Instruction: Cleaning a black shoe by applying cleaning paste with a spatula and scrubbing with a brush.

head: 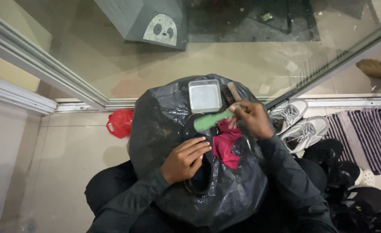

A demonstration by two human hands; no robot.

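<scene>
A black plastic bag (164,125) lies spread over my lap. On it rests a black shoe (199,179), and my left hand (185,159) presses down on its top. My right hand (253,118) grips a green-handled brush (212,121) held across the shoe's far end. A dark red cloth (226,146) lies crumpled beside the shoe, under my right wrist. A square white plastic tub (204,96) sits at the bag's far edge, with a wooden brush (232,92) next to it.
A pair of grey-white sneakers (300,123) stands to the right, with several black shoes (350,181) piled nearer. A striped mat (372,133) lies far right. A red plastic bag (121,122) sits on the tile floor left. A glass sliding door (242,43) is ahead.
</scene>
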